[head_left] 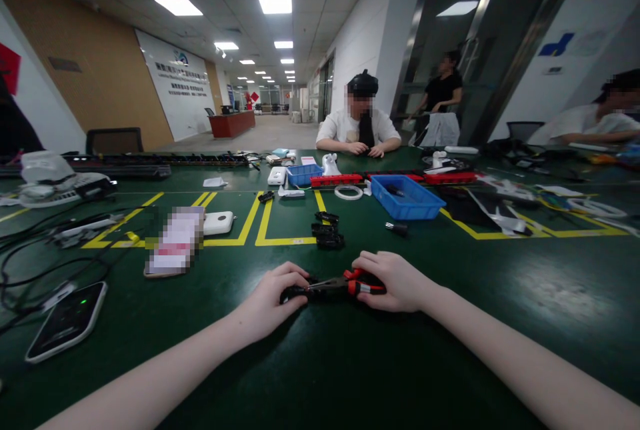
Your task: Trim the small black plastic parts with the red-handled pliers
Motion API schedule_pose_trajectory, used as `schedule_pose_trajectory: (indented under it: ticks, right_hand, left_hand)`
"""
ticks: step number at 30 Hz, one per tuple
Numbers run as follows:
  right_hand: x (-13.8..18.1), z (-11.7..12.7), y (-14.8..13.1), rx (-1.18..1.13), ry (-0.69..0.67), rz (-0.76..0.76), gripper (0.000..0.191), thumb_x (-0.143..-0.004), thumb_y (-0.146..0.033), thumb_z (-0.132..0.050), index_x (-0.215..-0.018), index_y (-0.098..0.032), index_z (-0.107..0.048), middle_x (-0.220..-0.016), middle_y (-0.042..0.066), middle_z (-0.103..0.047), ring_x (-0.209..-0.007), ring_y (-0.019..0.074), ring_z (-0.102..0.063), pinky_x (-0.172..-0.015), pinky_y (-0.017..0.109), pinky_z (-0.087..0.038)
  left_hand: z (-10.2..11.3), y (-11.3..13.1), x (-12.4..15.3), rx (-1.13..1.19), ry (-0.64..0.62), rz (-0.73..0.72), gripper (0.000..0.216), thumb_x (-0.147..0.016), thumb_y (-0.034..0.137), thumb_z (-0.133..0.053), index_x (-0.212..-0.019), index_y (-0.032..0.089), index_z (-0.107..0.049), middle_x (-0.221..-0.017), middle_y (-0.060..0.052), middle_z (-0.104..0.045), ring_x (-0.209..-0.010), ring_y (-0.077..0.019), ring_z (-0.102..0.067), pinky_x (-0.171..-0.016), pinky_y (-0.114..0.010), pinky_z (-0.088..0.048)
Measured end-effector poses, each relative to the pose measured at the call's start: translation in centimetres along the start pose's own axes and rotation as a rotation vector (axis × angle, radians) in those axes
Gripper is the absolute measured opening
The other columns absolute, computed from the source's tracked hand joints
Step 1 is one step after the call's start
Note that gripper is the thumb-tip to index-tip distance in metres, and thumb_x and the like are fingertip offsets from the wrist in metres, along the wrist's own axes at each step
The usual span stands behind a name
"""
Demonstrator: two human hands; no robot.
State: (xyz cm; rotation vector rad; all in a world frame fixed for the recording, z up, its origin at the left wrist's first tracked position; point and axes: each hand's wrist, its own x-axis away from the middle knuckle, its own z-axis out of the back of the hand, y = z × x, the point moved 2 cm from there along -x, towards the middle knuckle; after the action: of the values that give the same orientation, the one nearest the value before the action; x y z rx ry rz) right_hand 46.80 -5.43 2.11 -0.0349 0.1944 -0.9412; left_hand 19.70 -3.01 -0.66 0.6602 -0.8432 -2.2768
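Note:
Both my hands rest on the green table near its front edge. My right hand is closed around the red and black handles of a pair of pliers. The plier jaws point left toward a small black part that my left hand pinches against the table. A few more small black parts lie in a pile just beyond my hands.
A phone lies at the left, with cables and a white box behind it. A blue bin, a tape roll and red strips sit farther back. Three people are across the table.

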Motion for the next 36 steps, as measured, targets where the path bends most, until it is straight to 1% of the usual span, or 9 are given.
schedule_pose_trajectory:
  ticks: [5,11,16,25,32,36]
  right_hand:
    - [-0.05,0.1,-0.09,-0.013,0.001,-0.011,0.037,-0.08,-0.043,-0.064,-0.107,-0.018,-0.061,-0.098,0.006,-0.064,-0.076,0.0188,-0.061,-0.069,0.031,-0.042]
    - [0.05,0.02,-0.1,-0.018,-0.003,-0.018,0.037,-0.081,-0.044,-0.064,-0.108,-0.018,-0.061,-0.099,0.006,-0.064,-0.077,0.0189,-0.061,-0.07,0.031,-0.042]
    - [0.1,-0.18,-0.53,0.016,0.005,-0.022,0.037,-0.081,-0.045,-0.063,-0.106,-0.018,-0.061,-0.097,0.006,-0.064,-0.074,0.0182,-0.06,-0.069,0.031,-0.041]
    - [0.12,-0.21,-0.95,0.007,-0.024,-0.053,0.038,-0.082,-0.045,-0.062,-0.108,-0.018,-0.06,-0.1,0.006,-0.063,-0.077,0.0191,-0.061,-0.071,0.032,-0.042]
    - [0.02,-0.02,-0.47,0.023,-0.006,-0.032,0.036,-0.082,-0.046,-0.063,-0.106,-0.019,-0.061,-0.099,0.006,-0.064,-0.075,0.0189,-0.06,-0.068,0.032,-0.041]
    - [0.05,0.11,-0.23,0.02,-0.019,-0.019,0.036,-0.082,-0.045,-0.063,-0.106,-0.019,-0.061,-0.098,0.006,-0.064,-0.076,0.0194,-0.061,-0.068,0.032,-0.041]
  left_hand:
    - [0.0,-0.03,0.1,-0.003,0.015,0.015,0.01,-0.088,0.017,-0.065,-0.096,0.022,-0.068,-0.12,-0.005,-0.06,-0.111,-0.0244,-0.059,-0.099,-0.044,-0.043]
    - [0.01,0.23,-0.05,0.019,0.022,0.024,0.009,-0.088,0.018,-0.065,-0.096,0.021,-0.068,-0.115,-0.006,-0.061,-0.108,-0.0239,-0.06,-0.097,-0.043,-0.045]
    - [-0.01,0.25,0.09,0.031,0.027,0.024,0.007,-0.088,0.017,-0.065,-0.093,0.02,-0.067,-0.113,-0.005,-0.062,-0.107,-0.0235,-0.06,-0.096,-0.042,-0.046]
    - [0.24,0.49,0.01,0.049,0.033,0.042,0.009,-0.088,0.015,-0.064,-0.095,0.02,-0.068,-0.113,-0.006,-0.061,-0.108,-0.0233,-0.06,-0.097,-0.042,-0.047]
    - [0.13,0.26,0.0,0.017,0.029,0.03,0.01,-0.087,0.016,-0.065,-0.096,0.02,-0.068,-0.115,-0.007,-0.061,-0.109,-0.0242,-0.06,-0.098,-0.043,-0.047]
    - [0.13,0.12,-0.02,0.013,0.016,0.026,0.012,-0.087,0.017,-0.066,-0.098,0.021,-0.068,-0.117,-0.006,-0.06,-0.11,-0.0246,-0.06,-0.098,-0.044,-0.048]
